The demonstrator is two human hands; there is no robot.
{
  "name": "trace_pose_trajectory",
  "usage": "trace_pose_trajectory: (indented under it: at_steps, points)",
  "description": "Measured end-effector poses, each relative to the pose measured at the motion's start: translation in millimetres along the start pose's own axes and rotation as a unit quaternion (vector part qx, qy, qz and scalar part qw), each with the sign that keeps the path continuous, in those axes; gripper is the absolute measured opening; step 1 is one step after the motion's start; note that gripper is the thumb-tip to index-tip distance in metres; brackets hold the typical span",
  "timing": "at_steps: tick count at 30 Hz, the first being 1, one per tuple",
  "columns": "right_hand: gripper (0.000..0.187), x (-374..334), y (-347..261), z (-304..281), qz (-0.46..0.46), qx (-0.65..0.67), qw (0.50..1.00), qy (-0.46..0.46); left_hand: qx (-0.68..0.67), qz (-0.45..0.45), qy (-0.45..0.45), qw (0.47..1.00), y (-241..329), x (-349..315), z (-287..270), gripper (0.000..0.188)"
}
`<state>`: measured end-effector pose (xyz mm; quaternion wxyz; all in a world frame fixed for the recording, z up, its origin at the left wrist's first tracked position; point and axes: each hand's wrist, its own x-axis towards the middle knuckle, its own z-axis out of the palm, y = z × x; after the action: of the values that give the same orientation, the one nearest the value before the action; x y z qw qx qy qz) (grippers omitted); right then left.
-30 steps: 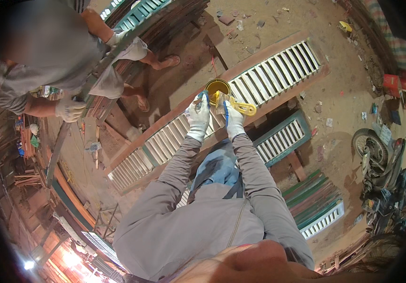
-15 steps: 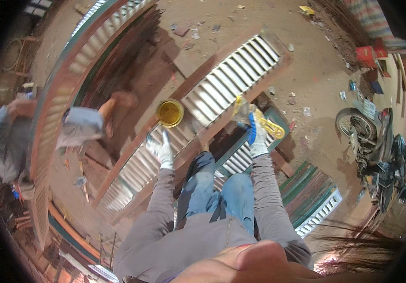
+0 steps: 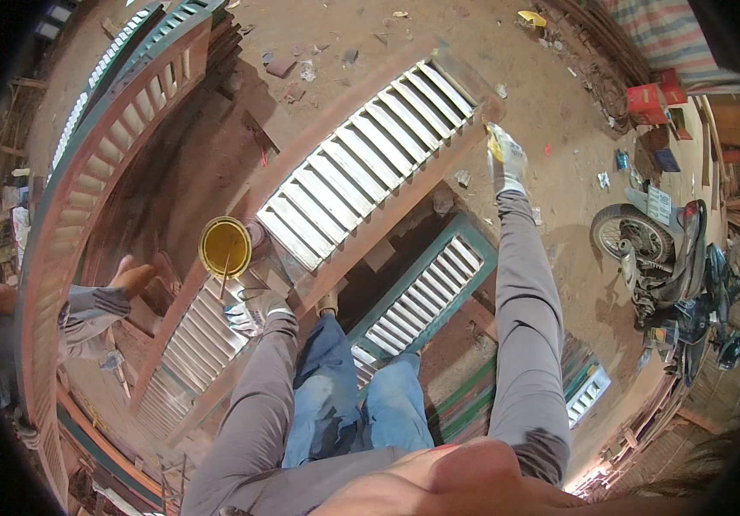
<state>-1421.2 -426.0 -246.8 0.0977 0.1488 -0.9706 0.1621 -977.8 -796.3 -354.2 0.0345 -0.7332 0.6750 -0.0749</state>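
A long louvred wooden shutter, with white slats in a reddish-brown frame, lies slantwise in front of me. My left hand, in a white and grey work glove, rests over its nearer slats with the fingers apart. Just beyond that hand stands a round can of yellow-brown liquid, with a thin stick-like line running from it toward the glove. My right hand reaches out to the shutter's far right corner. Its fingers are closed around something yellowish at the tips, too small to make out.
A smaller green-framed shutter lies nearer my legs. On the left, a person's bare foot shows behind a tall upright shutter. A motorcycle stands at right, near red boxes. Scraps litter the dirt floor.
My right hand has moved up and right to the shutter's far corner; the yellow piece with holes near it no longer shows. My left hand has drawn back from the can. The view has shifted.
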Motion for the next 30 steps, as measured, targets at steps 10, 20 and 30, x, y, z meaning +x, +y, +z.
trace_pose_trajectory:
  at_steps: [10,20,30]
  points:
    - [0.026,-58,-21,-8,-0.044,0.091,0.995,-0.010,-0.019,0.080,-0.112,0.990,-19,8,22,0.046]
    - [0.031,25,27,-3,-0.089,-0.016,0.993,-0.069,-0.010,0.102,-0.122,0.987,-32,8,23,0.043]
    - [0.027,-14,-14,-12,-0.056,-0.009,0.986,-0.156,-0.008,0.109,-0.128,0.986,-33,4,13,0.044]
